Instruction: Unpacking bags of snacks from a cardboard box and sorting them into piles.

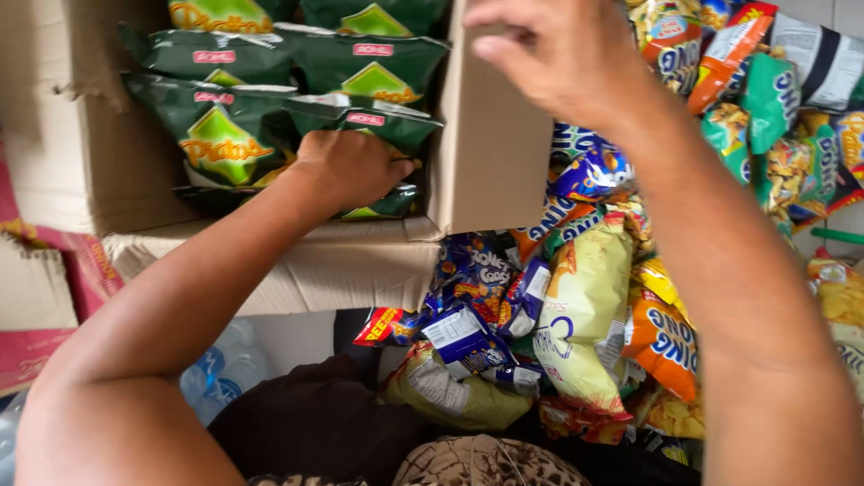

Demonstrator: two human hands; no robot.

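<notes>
From my remote seat I see the left hand (346,169) reaching into an open cardboard box (490,153); its fingers are curled together around the edge of a dark green snack bag (360,121), thumb toward the box wall, though the fingertips themselves are hidden under the knuckles, so I cannot tell how hard they pinch; the bag sits in the lower right corner of the box, just under those fingers. More green bags (216,135) are packed flat in rows beyond and to the left of the fingers, filling the box.

The right hand (549,54) is up at the top of the box's right flap; its fingers are bent and close together, apparently touching the flap's upper edge, but whether they grip it I cannot tell.

To the right of that hand's fingers, a heaped pile of mixed snack packets (585,315), blue, orange, pale yellow and green, covers the surface completely; no bare table or floor shows there. Below the left fingers, past the box's front flap, lie plastic water bottles (216,369) and dark cloth (315,423); red cardboard (54,288) sits at the far left.
</notes>
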